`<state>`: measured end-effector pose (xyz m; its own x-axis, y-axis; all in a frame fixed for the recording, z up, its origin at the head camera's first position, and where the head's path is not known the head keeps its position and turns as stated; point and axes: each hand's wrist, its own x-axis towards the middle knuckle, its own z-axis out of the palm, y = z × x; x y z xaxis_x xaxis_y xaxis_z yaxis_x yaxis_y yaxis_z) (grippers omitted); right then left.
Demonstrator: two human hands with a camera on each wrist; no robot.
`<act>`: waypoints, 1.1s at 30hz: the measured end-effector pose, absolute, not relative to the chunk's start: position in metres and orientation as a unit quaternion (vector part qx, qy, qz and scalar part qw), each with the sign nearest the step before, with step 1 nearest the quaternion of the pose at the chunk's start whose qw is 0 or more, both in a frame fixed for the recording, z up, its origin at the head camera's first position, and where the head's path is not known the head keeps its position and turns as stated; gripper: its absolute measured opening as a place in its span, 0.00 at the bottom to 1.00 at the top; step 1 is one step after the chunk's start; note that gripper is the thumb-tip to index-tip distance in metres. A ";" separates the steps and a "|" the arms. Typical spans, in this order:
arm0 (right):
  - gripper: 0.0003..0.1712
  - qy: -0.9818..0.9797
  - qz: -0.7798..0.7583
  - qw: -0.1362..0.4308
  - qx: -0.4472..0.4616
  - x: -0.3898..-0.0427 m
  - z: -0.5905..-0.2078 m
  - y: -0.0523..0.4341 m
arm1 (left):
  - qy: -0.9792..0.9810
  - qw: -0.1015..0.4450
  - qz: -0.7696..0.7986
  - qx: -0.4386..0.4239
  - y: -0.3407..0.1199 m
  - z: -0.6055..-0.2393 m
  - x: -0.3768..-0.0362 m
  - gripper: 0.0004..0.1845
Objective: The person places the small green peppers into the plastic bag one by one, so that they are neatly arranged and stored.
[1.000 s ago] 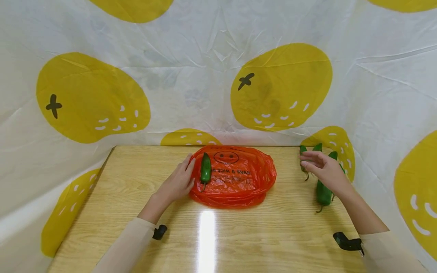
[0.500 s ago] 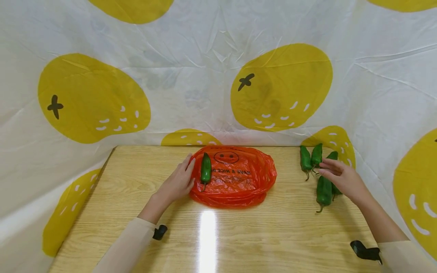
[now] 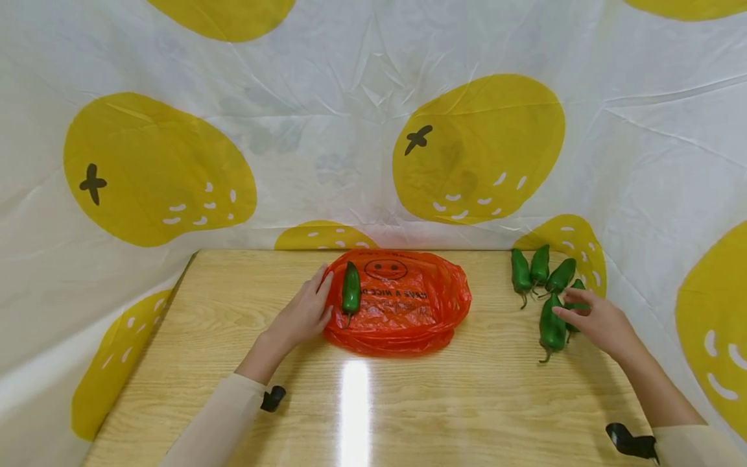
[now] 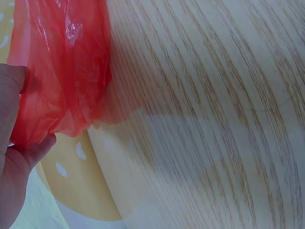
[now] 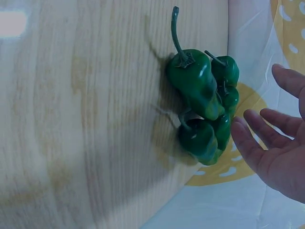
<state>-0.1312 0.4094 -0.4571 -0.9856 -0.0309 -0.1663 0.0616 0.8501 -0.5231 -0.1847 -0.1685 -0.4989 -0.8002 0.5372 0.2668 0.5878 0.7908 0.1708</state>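
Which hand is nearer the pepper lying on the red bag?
Left. The left hand grips the red bag edge beside that pepper; the right hand is far across the table by the pepper pile.

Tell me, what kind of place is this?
Probably a makeshift recording booth, not a kitchen: a wooden table walled in by a lemon-print sheet, with only an orange plastic bag and green peppers laid out.

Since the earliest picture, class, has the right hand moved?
Yes. The right hand has slid toward the person and slightly right, off the far peppers by the backdrop, to beside the nearest pepper. The red bag stays put.
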 end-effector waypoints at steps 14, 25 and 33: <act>0.46 0.970 -0.232 0.065 0.018 -0.127 -0.472 0.409 | -0.943 0.101 -0.127 -0.291 -0.168 -0.502 -0.183 0.38; 0.46 0.972 -0.221 0.078 0.017 -0.130 -0.475 0.408 | -0.941 0.117 -0.116 -0.297 -0.168 -0.499 -0.186 0.38; 0.44 0.973 -0.219 0.073 0.016 -0.134 -0.486 0.405 | -0.939 0.119 -0.115 -0.301 -0.169 -0.500 -0.186 0.38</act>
<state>-0.1344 0.4052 -0.4864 -0.9889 -0.0018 -0.1489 0.0622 0.9037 -0.4235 -0.1859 -0.1692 -0.4997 -0.7912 0.5373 0.2921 0.5919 0.7929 0.1447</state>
